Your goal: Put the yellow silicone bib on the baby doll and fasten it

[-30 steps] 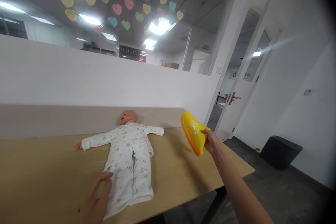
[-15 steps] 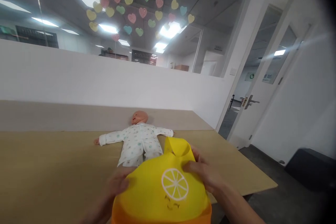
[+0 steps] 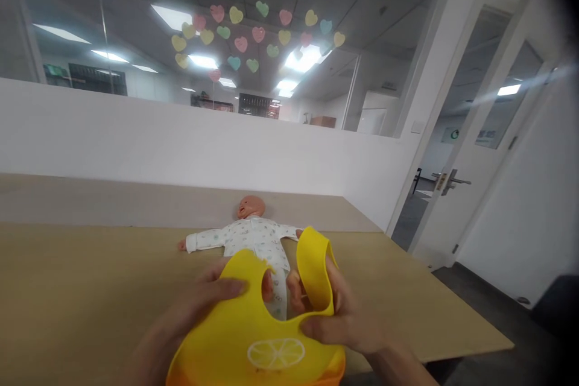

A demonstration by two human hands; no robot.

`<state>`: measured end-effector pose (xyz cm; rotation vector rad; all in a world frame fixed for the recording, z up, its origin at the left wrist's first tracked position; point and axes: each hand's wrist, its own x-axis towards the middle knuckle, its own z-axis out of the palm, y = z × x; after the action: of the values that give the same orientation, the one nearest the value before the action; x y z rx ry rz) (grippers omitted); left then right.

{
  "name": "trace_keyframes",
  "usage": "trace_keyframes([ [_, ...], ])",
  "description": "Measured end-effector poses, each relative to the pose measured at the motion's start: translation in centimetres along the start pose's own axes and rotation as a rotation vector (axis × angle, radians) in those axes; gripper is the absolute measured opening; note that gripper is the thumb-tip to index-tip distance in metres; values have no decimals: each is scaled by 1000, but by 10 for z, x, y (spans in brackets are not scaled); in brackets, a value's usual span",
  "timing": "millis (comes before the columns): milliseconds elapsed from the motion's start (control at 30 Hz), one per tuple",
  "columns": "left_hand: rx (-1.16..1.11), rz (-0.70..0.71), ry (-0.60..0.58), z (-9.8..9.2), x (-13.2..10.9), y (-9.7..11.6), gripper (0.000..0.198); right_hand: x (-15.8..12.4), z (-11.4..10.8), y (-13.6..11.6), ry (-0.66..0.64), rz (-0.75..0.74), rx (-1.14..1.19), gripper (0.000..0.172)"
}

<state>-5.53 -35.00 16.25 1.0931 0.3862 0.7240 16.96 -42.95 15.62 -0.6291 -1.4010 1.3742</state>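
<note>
A yellow silicone bib (image 3: 253, 338) with a white lemon-slice print is held up close in front of me, its two neck straps parted. My left hand (image 3: 190, 319) grips the left strap and side. My right hand (image 3: 337, 319) is closed on the right strap, which curls upward. Beyond the bib a baby doll (image 3: 248, 230) in white patterned pyjamas lies on its back on the wooden table (image 3: 90, 277), arms spread, head towards the wall.
A low white partition wall with glass above runs behind the table. Paper hearts (image 3: 253, 36) are stuck on the glass. At the right, a white door (image 3: 456, 193) stands ajar, and the table's right edge drops to a dark floor.
The bib came from my right hand alone at the right into both hands in front of me. Its straps are now parted. The doll looks further off.
</note>
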Motion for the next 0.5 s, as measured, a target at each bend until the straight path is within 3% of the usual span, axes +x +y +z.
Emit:
trace_keyframes([
  [100,63,-24,85,6,1,11,36,7,0,-4,58,-67,103,96],
  [200,175,36,218,4,0,24,44,16,-8,-12,122,-190,186,112],
  [367,299,248,321,-10,10,40,49,35,-24,-32,298,-246,125,107],
  [500,342,376,360,-26,36,39,42,64,-37,-38,466,-255,-69,76],
])
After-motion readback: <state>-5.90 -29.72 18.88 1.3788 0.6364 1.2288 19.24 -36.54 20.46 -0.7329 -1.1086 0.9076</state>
